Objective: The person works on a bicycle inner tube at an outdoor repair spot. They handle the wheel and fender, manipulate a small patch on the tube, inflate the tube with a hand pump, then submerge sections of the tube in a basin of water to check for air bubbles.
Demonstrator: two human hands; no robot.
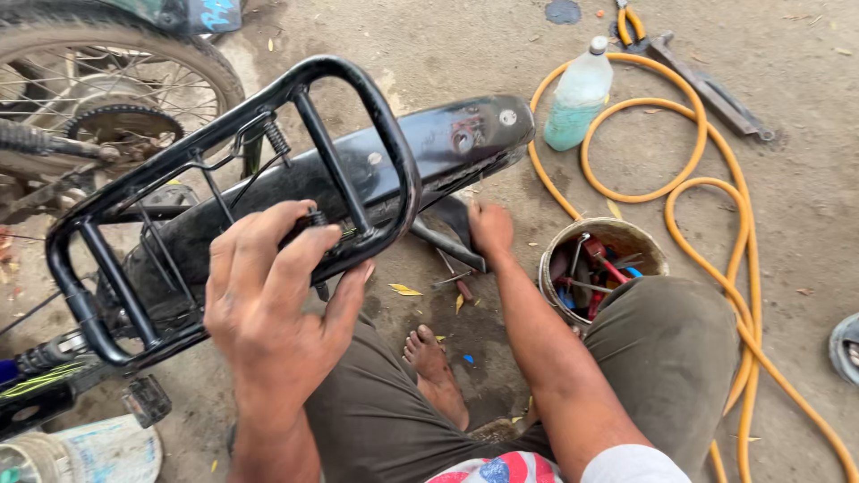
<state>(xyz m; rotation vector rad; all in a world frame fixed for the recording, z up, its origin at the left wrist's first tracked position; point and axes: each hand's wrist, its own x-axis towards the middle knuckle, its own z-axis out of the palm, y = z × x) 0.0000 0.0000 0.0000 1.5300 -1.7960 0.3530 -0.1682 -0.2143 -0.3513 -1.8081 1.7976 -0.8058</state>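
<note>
Closest of all: left hand (268, 304), clamped round the near rail of a black tubular steel carrier rack (358, 116), fingers curled over the top, thumb tucked beneath, coil spring of the clamp just at the fingertips. Kept raised and tilted off the ground, seemingly so as to steady it over the glossy black metal mudguard (447, 143) lying right behind and below it. Reached further out with the right hand (490, 228), pressed in under the mudguard's edge beside a dark bracket; fingers hidden there, so could not tell whether closed on anything. Squatted low, bare foot (429, 353) planted between the knees on the dusty concrete floor (805, 107). Set within easy reach on the right: round worn bucket (559, 246) of hand tools, probably for quick picking. Lay beyond it a looped orange rubber hose (716, 206) and a clear plastic bottle (577, 94) of bluish liquid. Stood at upper left a spoked bicycle wheel (116, 89).
</note>
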